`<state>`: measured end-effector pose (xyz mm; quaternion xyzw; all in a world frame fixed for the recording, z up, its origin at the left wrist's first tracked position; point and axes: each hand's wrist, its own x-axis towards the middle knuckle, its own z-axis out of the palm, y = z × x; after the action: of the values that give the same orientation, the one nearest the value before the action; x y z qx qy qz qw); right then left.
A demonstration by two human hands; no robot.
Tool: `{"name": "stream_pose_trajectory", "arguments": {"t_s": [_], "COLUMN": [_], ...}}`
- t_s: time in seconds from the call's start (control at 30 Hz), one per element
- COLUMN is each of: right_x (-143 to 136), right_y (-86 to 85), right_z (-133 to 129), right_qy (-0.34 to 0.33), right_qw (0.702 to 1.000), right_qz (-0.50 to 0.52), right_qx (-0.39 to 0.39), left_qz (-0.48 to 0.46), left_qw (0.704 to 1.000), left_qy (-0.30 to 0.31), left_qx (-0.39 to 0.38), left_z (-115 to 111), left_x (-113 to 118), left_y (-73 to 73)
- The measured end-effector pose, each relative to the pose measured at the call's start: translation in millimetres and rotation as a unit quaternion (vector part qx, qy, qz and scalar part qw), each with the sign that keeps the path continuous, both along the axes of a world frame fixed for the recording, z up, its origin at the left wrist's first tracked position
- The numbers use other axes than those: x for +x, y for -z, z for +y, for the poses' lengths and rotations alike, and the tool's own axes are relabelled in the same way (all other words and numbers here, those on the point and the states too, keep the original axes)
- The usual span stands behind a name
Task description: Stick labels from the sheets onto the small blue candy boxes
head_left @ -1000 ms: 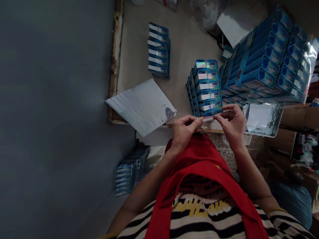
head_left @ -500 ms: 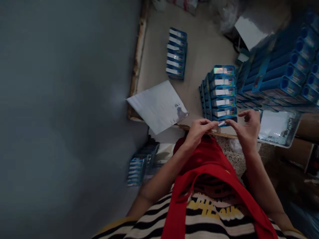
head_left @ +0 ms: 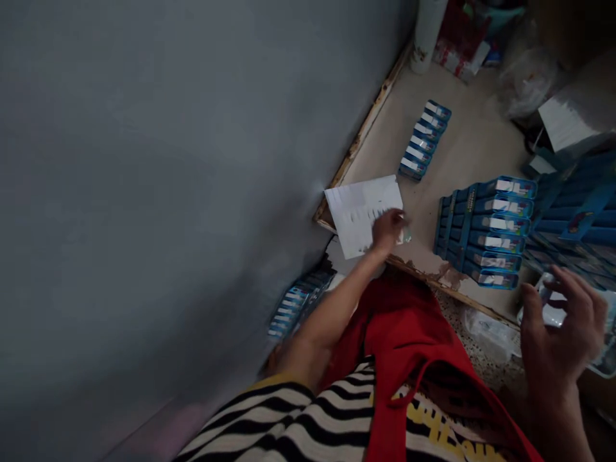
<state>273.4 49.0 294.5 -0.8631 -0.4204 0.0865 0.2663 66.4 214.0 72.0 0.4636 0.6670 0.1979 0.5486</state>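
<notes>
My left hand (head_left: 387, 231) is over a sheet of white paper (head_left: 356, 208) lying at the table's near left corner. Its fingers are bent and smeared by motion, so what they hold, if anything, is unclear. My right hand (head_left: 561, 324) hovers above a clear plastic tray (head_left: 609, 366) at the right, thumb and fingers apart with nothing seen between them. Between the hands stands a stack of blue boxes (head_left: 486, 231), each with a white strip on its end.
A smaller row of blue boxes (head_left: 423, 141) lies farther back on the table (head_left: 466, 138). More blue packs (head_left: 577, 218) are piled at the right. Below the table's left corner is another stack of blue boxes (head_left: 291, 305). A grey wall (head_left: 168, 192) runs along the left.
My hands have parted from the small white strip they held together at the stack. The left moved left onto the paper, the right moved right and opened. The view has turned.
</notes>
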Motion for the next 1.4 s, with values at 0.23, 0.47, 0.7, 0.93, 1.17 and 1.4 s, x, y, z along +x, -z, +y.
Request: {"name": "stream_pose_trajectory", "arguments": {"t_s": [0.23,0.47,0.7,0.93,1.17,1.4], "right_x": [-93,-140,-167,-153,-150,-154], "right_y": [110.3,233.2,266.2,270.3,241.8,170.0], "right_z": [43,150,216,182,161,112], "right_qy": [-0.308,-0.365,-0.441,-0.494,-0.457,-0.413], "right_qw": [0.925,0.925,0.885,0.848,0.87,0.886], "right_qz": [0.221,0.102,-0.003,-0.059,-0.046,-0.04], "right_qx": [0.011,-0.028,-0.149,-0.185,-0.181,-0.206], "left_qz": [0.232,0.079,0.027,-0.037,0.055,0.186], "left_qw": [0.957,0.98,0.994,0.993,0.99,0.96], "left_qy": [0.165,0.175,0.09,0.078,0.122,0.204], "left_qx": [0.053,0.059,0.049,-0.076,-0.042,0.039], "left_z": [128,116,103,100,101,109], "left_x": [-120,-134,-121,-133,-128,-150], "left_y": [78.4,75.9,60.5,71.4,41.1,56.9]}}
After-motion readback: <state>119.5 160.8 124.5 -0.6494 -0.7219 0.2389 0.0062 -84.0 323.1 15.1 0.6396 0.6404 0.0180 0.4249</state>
